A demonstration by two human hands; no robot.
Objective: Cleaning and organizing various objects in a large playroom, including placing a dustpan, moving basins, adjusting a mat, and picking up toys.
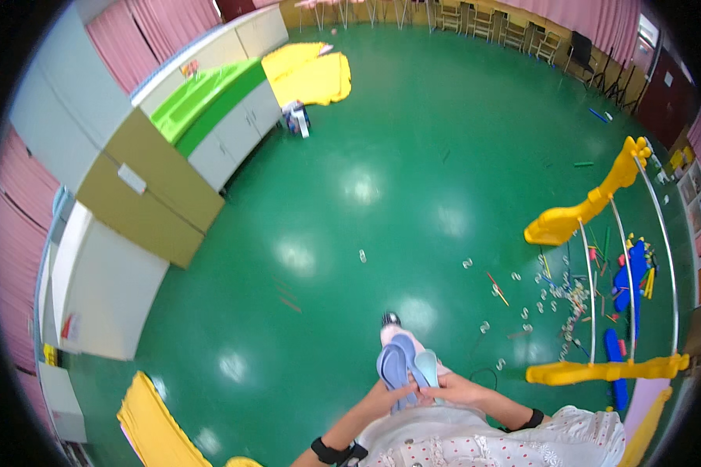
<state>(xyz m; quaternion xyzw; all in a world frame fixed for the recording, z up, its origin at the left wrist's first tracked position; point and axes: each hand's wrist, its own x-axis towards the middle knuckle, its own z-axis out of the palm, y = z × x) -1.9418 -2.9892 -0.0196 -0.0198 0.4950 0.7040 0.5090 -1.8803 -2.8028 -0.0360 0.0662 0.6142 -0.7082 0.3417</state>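
Left hand (383,397): gripping blue spoons (392,364) with closed fingers; bowls toward 12 o'clock.
Right hand (455,389): gripping pale teal spoon (427,364) with closed fingers, at 3 o'clock of blue spoons.
Scattered pieces (575,302): on green floor (327,194), 2 o'clock from hands.
Yellow post (606,370): 3 o'clock.
Yellow cloth (160,424): 9 o'clock.
Green-topped cabinet (220,113): 11 o'clock, farther out.

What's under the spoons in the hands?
Visible beneath the spoons: a pale pink trouser leg, a dark shoe at its far end, green floor. The leg portion directly behind them is covered.
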